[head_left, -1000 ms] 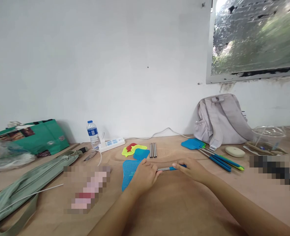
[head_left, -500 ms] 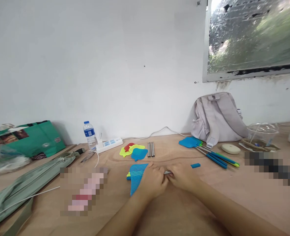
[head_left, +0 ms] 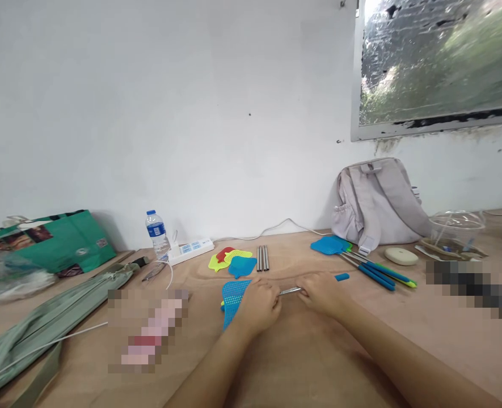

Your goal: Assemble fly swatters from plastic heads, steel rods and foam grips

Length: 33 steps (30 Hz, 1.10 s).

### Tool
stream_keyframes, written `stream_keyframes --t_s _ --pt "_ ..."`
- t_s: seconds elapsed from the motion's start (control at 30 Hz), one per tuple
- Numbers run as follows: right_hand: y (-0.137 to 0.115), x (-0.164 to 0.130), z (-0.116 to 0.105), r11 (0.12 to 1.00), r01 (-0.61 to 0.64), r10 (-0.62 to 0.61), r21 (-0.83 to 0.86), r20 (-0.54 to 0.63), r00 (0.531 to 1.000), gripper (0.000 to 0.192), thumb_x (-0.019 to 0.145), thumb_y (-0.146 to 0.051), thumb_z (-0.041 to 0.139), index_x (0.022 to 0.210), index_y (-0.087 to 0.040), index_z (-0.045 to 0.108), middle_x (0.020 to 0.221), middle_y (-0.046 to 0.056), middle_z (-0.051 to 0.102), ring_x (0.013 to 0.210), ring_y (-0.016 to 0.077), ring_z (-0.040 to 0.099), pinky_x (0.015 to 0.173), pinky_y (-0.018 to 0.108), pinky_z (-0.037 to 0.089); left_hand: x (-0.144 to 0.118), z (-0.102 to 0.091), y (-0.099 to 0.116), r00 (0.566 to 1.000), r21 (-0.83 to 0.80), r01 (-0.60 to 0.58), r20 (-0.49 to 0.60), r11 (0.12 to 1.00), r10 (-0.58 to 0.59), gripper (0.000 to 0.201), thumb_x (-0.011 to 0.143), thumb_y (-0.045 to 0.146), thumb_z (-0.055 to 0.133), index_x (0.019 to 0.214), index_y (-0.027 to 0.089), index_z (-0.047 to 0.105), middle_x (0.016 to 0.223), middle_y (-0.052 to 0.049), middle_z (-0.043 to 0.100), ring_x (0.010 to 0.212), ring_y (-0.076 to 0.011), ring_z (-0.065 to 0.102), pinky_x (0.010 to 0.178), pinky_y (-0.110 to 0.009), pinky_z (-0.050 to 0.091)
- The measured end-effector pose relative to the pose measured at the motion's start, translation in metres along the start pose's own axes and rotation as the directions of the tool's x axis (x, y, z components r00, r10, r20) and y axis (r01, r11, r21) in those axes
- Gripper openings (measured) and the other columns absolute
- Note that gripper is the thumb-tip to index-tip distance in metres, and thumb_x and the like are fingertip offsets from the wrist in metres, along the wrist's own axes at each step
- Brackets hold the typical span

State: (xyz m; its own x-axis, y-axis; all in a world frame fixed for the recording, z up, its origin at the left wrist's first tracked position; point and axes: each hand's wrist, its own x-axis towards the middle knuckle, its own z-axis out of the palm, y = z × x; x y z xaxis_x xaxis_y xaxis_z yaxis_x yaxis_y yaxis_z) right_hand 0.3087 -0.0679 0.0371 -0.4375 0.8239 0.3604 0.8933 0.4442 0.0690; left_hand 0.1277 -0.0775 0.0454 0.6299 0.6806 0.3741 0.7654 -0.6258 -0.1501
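Note:
A fly swatter lies across both my hands, its perforated blue head (head_left: 235, 296) at the left. My left hand (head_left: 260, 303) is closed on it just beside that head. Between the hands shows a stretch of thin metal rod (head_left: 290, 291). My right hand (head_left: 322, 292) is wrapped round the far part of the rod, and a blue handle end (head_left: 342, 277) sticks out past it. Something yellow and blue peeks from under the swatter's head, mostly hidden. Behind my hands lie blue, yellow and red swatter heads (head_left: 242, 266) and several metal tubes (head_left: 262, 258).
Swatters with blue and green handles (head_left: 374, 271) lie at the right, near a round cream case (head_left: 401, 256), a grey backpack (head_left: 378, 204) and a clear plastic bowl (head_left: 457, 226). Leftward are a power strip (head_left: 191, 250), a water bottle (head_left: 157, 232) and a green bag (head_left: 76, 241).
My hands have moved apart, the left one leftward and the right one rightward. More of the metal rod shows between them, and the handle end now sits closer to my right hand.

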Motion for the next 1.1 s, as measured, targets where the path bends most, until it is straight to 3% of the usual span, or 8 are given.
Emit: stream_keyframes --t_s 0.27,0.7,0.97,1.1 --pt "0.020 0.003 0.001 0.998 -0.027 0.027 -0.058 0.001 1.000 0.015 0.073 -0.021 0.045 0.071 -0.019 0.059 0.072 0.006 0.065 0.067 0.0175 0.056 0.054 0.025 0.026 -0.005 -0.006 -0.034 1.000 0.046 -0.030 0.003 0.998 0.030 0.017 0.071 0.014 0.043 0.056 0.019 0.045 0.057 0.000 0.053 0.062 -0.0152 0.049 0.066 -0.031 0.034" --pt "0.061 -0.006 -0.003 0.987 -0.077 0.064 -0.141 -0.099 0.993 0.016 0.072 -0.022 0.043 0.062 -0.019 0.054 0.062 0.004 0.061 0.059 0.0133 0.052 0.050 0.026 0.015 -0.031 -0.017 -0.078 0.996 0.063 -0.052 -0.075 0.997 0.056 0.016 0.076 0.017 0.040 0.065 0.019 0.052 0.062 -0.001 0.053 0.066 -0.0159 0.049 0.067 -0.031 0.036" --pt "0.050 -0.008 -0.002 0.987 -0.116 0.113 -0.109 -0.040 0.993 0.016 0.073 -0.024 0.044 0.063 -0.019 0.056 0.068 0.004 0.063 0.063 0.0141 0.052 0.051 0.025 0.018 -0.036 -0.009 -0.088 0.997 0.100 -0.071 -0.033 0.992 0.075 0.022 0.082 0.020 0.035 0.072 0.019 0.054 0.072 -0.003 0.056 0.078 -0.0162 0.050 0.076 -0.032 0.037" --pt "0.036 -0.008 -0.003 0.974 -0.224 0.223 -0.041 -0.023 0.974 0.018 0.074 -0.026 0.045 0.064 -0.020 0.058 0.069 0.004 0.063 0.066 0.0162 0.053 0.052 0.025 0.019 -0.034 -0.003 -0.080 0.992 0.160 -0.004 -0.125 0.987 0.025 0.020 0.082 0.018 0.034 0.081 0.019 0.054 0.077 -0.003 0.057 0.085 -0.0171 0.049 0.091 -0.037 0.030"
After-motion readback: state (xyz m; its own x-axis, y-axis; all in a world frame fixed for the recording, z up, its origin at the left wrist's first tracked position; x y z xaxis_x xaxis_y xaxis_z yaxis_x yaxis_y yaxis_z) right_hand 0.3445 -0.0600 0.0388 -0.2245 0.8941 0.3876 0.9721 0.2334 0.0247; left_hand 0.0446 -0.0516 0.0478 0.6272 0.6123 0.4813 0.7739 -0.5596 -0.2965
